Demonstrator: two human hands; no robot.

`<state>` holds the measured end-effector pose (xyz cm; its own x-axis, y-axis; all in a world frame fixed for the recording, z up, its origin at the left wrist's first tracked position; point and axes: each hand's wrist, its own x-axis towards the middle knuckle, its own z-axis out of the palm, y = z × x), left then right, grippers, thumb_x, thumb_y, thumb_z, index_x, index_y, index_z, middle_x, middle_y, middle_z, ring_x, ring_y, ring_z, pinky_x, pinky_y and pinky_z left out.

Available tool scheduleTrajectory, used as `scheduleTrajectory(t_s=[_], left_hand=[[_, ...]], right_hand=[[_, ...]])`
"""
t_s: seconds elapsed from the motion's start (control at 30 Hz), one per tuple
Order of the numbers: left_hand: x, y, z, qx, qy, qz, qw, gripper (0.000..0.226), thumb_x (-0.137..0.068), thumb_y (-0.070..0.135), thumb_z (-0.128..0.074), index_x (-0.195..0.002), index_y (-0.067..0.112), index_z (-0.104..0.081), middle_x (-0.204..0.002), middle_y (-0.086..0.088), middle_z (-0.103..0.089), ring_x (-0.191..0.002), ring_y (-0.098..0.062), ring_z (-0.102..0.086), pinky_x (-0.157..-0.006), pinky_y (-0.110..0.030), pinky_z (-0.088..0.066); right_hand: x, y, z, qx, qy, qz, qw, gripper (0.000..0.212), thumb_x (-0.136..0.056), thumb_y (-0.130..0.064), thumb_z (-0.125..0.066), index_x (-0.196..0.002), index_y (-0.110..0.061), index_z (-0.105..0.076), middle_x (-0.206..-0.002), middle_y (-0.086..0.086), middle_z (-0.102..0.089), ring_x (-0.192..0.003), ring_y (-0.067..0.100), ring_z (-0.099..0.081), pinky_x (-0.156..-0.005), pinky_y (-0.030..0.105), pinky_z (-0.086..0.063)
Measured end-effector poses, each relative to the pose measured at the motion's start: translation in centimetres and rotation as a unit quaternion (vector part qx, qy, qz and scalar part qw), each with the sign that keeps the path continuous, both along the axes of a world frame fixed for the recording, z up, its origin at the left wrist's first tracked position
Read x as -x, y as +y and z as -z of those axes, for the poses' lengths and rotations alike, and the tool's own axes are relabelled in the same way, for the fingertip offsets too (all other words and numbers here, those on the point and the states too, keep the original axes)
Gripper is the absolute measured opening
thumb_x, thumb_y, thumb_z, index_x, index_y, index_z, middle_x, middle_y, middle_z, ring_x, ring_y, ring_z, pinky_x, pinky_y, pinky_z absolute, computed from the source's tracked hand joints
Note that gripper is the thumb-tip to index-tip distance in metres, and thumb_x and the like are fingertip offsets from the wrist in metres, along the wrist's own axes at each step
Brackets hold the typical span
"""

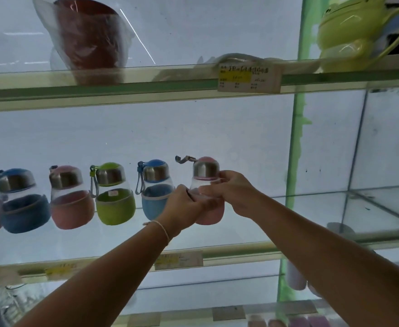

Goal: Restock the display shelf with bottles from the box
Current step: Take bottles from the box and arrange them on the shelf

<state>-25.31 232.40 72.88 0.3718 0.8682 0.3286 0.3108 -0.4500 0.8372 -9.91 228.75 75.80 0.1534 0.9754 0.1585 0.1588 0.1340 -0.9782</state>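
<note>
Along the glass shelf (241, 250), starting from its left end, a row already stood: a blue bottle (21, 201), a pink one (70, 197), a green bottle (113, 194) and a second blue bottle (155, 190), all upright and close together. Just beside that last one, the person's left hand (184, 206) wrapped the sleeve of the newest pink bottle (206, 171), while the right hand (231, 192) pinched its clear middle below the steel cap. Whether its base touched the glass yet, I couldn't tell. Right of it I saw no more bottles on the shelf, so I judged the restocking partly done, with this one being placed. The box was out of sight.
</note>
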Motion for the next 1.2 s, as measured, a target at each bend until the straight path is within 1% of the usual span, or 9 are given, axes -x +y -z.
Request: scheduleTrajectory(t_s=[0.07, 0.2, 0.4, 0.53, 0.63, 0.87, 1.03, 1.1, 1.2], left_hand=[[-0.3, 0.6, 0.2, -0.001, 0.019, -0.012, 1.0, 0.079, -0.057, 0.069, -0.078, -0.114, 0.017, -0.059, -0.097, 0.0, -0.071, -0.087, -0.016, -0.069, -0.077, -0.034, -0.061], [-1.1, 1.6, 0.6, -0.03, 0.046, -0.04, 0.998, 0.059, -0.073, 0.05, -0.079, -0.115, 0.016, -0.055, -0.095, 0.0, -0.069, -0.086, -0.015, -0.068, -0.075, -0.027, -0.06], [-1.6, 2.4, 0.3, -0.063, 0.062, -0.031, 0.996, 0.041, -0.083, 0.038, -0.074, -0.115, 0.015, -0.064, -0.089, 0.001, -0.07, -0.082, -0.01, -0.067, -0.065, -0.012, -0.051], [-1.7, 2.8, 0.6, -0.062, 0.065, -0.039, 0.995, 0.033, -0.084, 0.04, -0.073, -0.107, 0.018, -0.062, -0.085, 0.004, -0.07, -0.079, -0.01, -0.068, -0.068, -0.017, -0.056], [-1.9, 3.3, 0.8, -0.069, 0.073, -0.042, 0.994, 0.047, -0.08, 0.051, -0.071, -0.111, 0.016, -0.064, -0.087, 0.002, -0.072, -0.079, -0.011, -0.069, -0.073, -0.028, -0.061], [-1.5, 2.0, 0.1, -0.084, 0.118, -0.045, 0.988, 0.041, -0.086, 0.05, -0.065, -0.108, 0.015, -0.065, -0.086, -0.001, -0.072, -0.078, -0.012, -0.068, -0.073, -0.027, -0.06], [-0.6, 0.1, -1.1, -0.114, 0.193, -0.038, 0.974, 0.035, -0.099, 0.043, -0.049, -0.11, 0.012, -0.062, -0.091, -0.007, -0.071, -0.083, -0.019, -0.067, -0.078, -0.031, -0.058], [0.0, -0.8, -1.4, -0.12, 0.216, -0.04, 0.968, 0.041, -0.101, 0.043, -0.042, -0.107, 0.009, -0.064, -0.089, -0.009, -0.071, -0.08, -0.02, -0.067, -0.076, -0.032, -0.058], [1.2, -2.2, -1.8, -0.127, 0.233, -0.053, 0.963, 0.04, -0.102, 0.038, -0.043, -0.109, 0.004, -0.062, -0.097, -0.011, -0.07, -0.078, -0.018, -0.062, -0.065, -0.018, -0.048]], right_hand=[[-0.5, 0.8, -0.2, 0.002, -0.041, -0.007, 0.999, 0.077, -0.044, -0.034, -0.094, -0.114, -0.015, -0.067, -0.105, 0.003, -0.075, -0.099, 0.023, -0.073, -0.089, 0.043, -0.059], [-0.9, 2.0, -0.3, -0.017, -0.115, -0.017, 0.993, 0.084, -0.041, -0.043, -0.091, -0.118, -0.019, -0.065, -0.108, 0.0, -0.073, -0.102, 0.019, -0.07, -0.091, 0.041, -0.058], [-1.2, 3.2, -0.2, -0.021, -0.16, -0.002, 0.987, 0.065, -0.061, -0.031, -0.092, -0.119, -0.019, -0.065, -0.108, -0.002, -0.072, -0.101, 0.018, -0.069, -0.093, 0.043, -0.057], [-1.0, 3.5, -0.3, -0.024, -0.184, 0.012, 0.983, 0.067, -0.06, -0.035, -0.091, -0.119, -0.019, -0.065, -0.107, -0.002, -0.072, -0.1, 0.017, -0.069, -0.092, 0.041, -0.057], [-1.1, 3.3, -0.5, -0.021, -0.177, 0.01, 0.984, 0.056, -0.069, -0.024, -0.09, -0.118, -0.016, -0.065, -0.107, -0.002, -0.071, -0.1, 0.016, -0.068, -0.091, 0.037, -0.057], [-0.8, 2.9, -0.6, -0.009, -0.176, 0.021, 0.984, 0.055, -0.067, -0.025, -0.091, -0.116, -0.016, -0.068, -0.105, -0.001, -0.073, -0.1, 0.016, -0.069, -0.092, 0.038, -0.057], [-0.4, 1.8, -1.0, 0.001, -0.189, 0.043, 0.981, 0.052, -0.069, -0.027, -0.091, -0.113, -0.014, -0.069, -0.1, -0.002, -0.073, -0.096, 0.015, -0.068, -0.078, 0.027, -0.054], [0.0, 1.3, -0.9, 0.004, -0.207, 0.065, 0.976, 0.064, -0.068, -0.028, -0.091, -0.123, -0.014, -0.062, -0.113, 0.001, -0.069, -0.101, 0.017, -0.066, -0.084, 0.032, -0.056], [1.2, 0.2, -1.1, -0.002, -0.212, 0.12, 0.97, 0.093, -0.071, -0.029, -0.09, -0.148, -0.015, -0.04, -0.144, 0.007, -0.051, -0.127, 0.026, -0.053, -0.102, 0.042, -0.051]])
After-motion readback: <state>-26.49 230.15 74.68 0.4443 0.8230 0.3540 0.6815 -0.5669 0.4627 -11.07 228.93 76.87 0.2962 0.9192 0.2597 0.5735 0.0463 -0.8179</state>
